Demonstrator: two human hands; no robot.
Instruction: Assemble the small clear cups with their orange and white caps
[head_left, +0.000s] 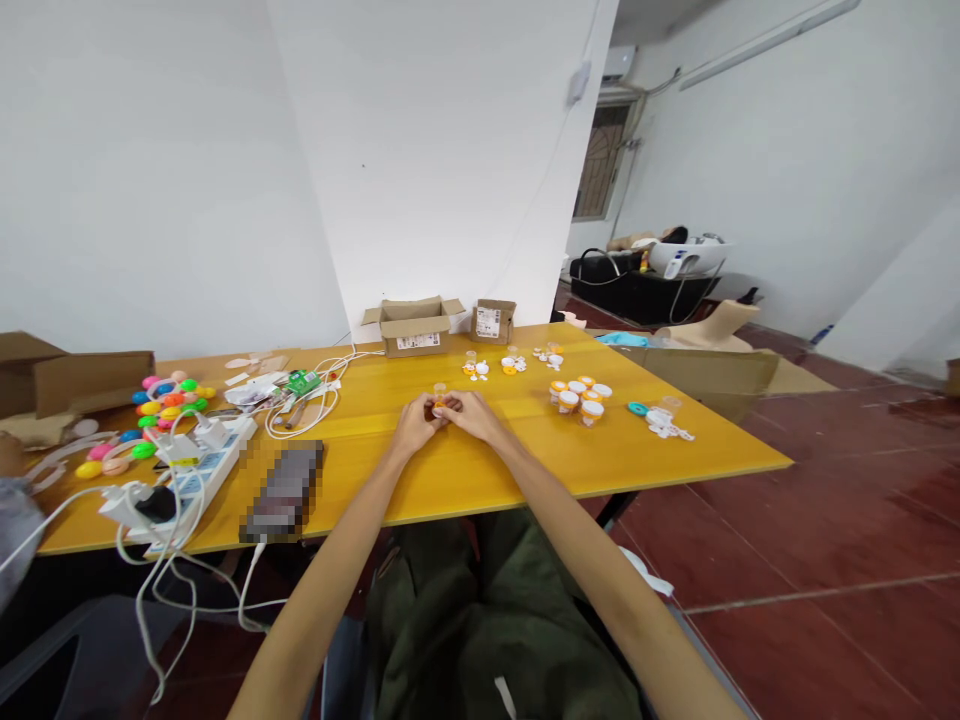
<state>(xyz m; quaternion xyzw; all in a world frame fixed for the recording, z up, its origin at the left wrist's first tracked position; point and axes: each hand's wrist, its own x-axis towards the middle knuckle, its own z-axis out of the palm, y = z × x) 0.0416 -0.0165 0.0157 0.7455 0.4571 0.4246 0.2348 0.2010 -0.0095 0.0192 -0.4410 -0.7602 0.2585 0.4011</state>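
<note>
Both my hands meet over the yellow table (360,420), fingertips pinched together. Between them a small orange part (439,404) shows, mostly covered by the fingers. My left hand (416,424) grips it from the left, and my right hand (471,412) from the right. Just beyond the fingertips stands a small see-through plastic cup (439,388); whether it touches the fingers I cannot tell. Farther back lie small piles of white and orange plastic parts (475,370), with another see-through cup among them. To the right stand several lidded tubs (591,410) in white and orange.
A teal ring (637,408) and white pieces (666,424) lie near the table's right end. Two cardboard boxes (416,335) stand at the back. On the left are a phone (283,492), a power strip (214,470), white cables and colourful plastic eggs (172,400).
</note>
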